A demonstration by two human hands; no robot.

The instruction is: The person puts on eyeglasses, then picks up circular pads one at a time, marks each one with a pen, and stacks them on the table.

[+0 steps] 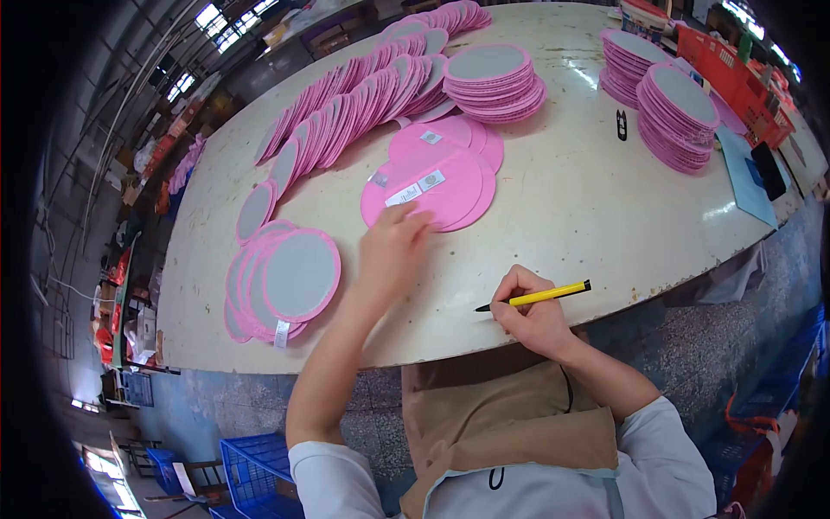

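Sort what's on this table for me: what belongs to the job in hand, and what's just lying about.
Likely part of the job:
yellow pen, in the right hand
labelled pink discs, by the left hand
grey-faced discs, piled and fanned

Apparently just lying about:
black snips
dark phone-like object
light-blue sheet
red basket

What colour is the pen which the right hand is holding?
The pen is yellow with black ends; it shows best in the head view.

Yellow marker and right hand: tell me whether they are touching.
Touching. The head view shows the yellow marker held in the right hand, its barrel between the thumb and curled fingers.
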